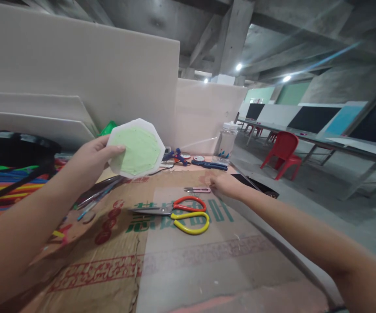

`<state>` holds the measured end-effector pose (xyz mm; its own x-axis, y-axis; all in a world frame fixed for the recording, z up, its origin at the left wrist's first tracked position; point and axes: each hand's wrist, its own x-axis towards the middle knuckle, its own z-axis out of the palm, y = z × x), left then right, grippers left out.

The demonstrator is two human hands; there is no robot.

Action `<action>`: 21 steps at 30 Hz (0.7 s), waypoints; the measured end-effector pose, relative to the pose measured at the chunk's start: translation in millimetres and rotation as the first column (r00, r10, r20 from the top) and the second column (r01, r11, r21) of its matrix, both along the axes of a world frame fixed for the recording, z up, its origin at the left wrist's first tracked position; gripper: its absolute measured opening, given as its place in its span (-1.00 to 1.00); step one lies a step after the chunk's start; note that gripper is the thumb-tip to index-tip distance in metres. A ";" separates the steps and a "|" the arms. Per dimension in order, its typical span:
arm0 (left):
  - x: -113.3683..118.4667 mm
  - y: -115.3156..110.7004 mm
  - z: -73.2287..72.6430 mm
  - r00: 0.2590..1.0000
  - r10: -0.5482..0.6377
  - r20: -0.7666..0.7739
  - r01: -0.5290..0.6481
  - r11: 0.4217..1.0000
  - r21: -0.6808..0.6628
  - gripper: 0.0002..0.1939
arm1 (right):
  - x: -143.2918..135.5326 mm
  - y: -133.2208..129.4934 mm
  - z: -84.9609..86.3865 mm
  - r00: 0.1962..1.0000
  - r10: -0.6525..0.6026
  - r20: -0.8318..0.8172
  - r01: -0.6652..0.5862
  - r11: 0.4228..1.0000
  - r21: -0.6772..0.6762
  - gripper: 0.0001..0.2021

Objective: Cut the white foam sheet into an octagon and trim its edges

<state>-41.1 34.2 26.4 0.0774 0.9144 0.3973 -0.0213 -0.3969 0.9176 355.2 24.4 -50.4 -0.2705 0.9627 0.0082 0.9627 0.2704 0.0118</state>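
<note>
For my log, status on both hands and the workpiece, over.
Left hand gripping green-and-white piece. Right hand beside pink snips. Scissors lying on cardboard.

Beyond pale upright panels (109, 69), a bare concrete ceiling (162, 26) with small bright lights (239, 67) spans a grey floor (318, 200), where a red plastic chair (283, 148) stands beside long tables (325, 141).

Left of the scissors (172, 210), my left hand (92, 161) has a smooth back and a rounded thumb; its slim wrist broadens into a bare forearm (31, 217). Right of the scissors, my right hand (224, 185) looks compact, its finger outlines soft, the bare arm (292, 224) thickening past the elbow.
</note>
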 end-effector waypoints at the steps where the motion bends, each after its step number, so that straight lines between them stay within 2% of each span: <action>1: 0.0 -0.2 0.5 1.000 -0.007 -0.004 0.007 1.000 -0.001 -0.67 | -1.7 -0.6 -1.9 1.000 -0.001 0.009 0.000 1.000 0.008 -0.78; 4: 0.1 -1.5 1.8 1.000 -0.014 -0.015 0.014 1.000 0.008 -0.66 | -6.7 0.2 -3.3 1.000 -0.007 0.007 0.007 1.000 0.014 -0.77; 6: 0.2 -2.4 2.4 1.000 -0.005 -0.015 0.005 1.000 0.008 -0.66 | -7.7 -0.3 4.9 1.000 -0.008 -0.015 0.007 1.000 -0.015 -0.78; 9: -0.1 -3.0 2.9 1.000 0.004 0.004 -0.004 1.000 -0.013 -0.66 | -1.3 -14.2 36.5 0.996 0.038 -0.076 -0.049 0.988 -0.144 -0.77; 11: -0.2 -3.2 3.3 1.000 0.006 0.015 -0.006 1.000 -0.016 -0.67 | 7.7 -33.9 63.9 0.986 0.084 -0.141 -0.123 0.949 -0.290 -0.71; 12: -0.1 -3.1 3.5 1.000 0.011 0.017 -0.011 1.000 -0.009 -0.67 | 12.5 -44.8 75.8 0.973 0.115 -0.201 -0.189 0.896 -0.401 -0.62; 13: 0.0 -3.1 3.7 1.000 0.018 0.015 -0.018 1.000 0.001 -0.66 | 16.8 -55.1 84.5 0.934 0.113 -0.339 -0.302 0.756 -0.581 -0.52; 14: 0.3 -3.0 3.8 1.000 0.029 0.010 -0.029 0.999 0.015 -0.66 | 20.2 -64.1 88.9 0.899 0.071 -0.433 -0.373 0.643 -0.669 -0.41; 15: 0.6 -2.8 3.7 0.999 0.035 0.006 -0.035 0.999 0.026 -0.65 | 22.4 -71.3 88.1 0.866 0.040 -0.498 -0.404 0.644 -0.650 -0.33; 16: 1.0 -2.6 3.5 0.999 0.041 -0.004 -0.040 0.999 0.033 -0.65 | 23.3 -77.2 82.0 0.837 0.026 -0.546 -0.402 0.707 -0.582 -0.28; 18: 1.4 -2.2 2.8 0.999 0.048 -0.016 -0.047 0.997 0.054 -0.63 | 21.3 -87.8 56.5 0.822 0.055 -0.566 -0.277 0.908 -0.315 -0.23; 19: 1.5 -2.2 2.6 0.999 0.051 -0.017 -0.050 0.997 0.066 -0.62 | 19.0 -94.3 40.1 0.832 0.072 -0.550 -0.185 0.971 -0.152 -0.22; 20: 1.5 -2.4 2.6 0.998 0.054 -0.013 -0.053 0.996 0.078 -0.61 | 16.4 -102.6 23.5 0.856 0.084 -0.510 -0.130 0.990 -0.055 -0.18; 21: 1.6 -3.0 2.9 0.998 0.056 -0.007 -0.055 0.995 0.088 -0.61 | 13.8 -113.0 8.6 0.883 0.083 -0.462 -0.122 0.991 -0.056 -0.14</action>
<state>-39.5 31.1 29.3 0.0318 0.8790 0.4758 0.0111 -0.4763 0.8792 369.0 -88.6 -41.8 -0.3524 0.9325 0.0787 0.8226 0.3487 -0.4492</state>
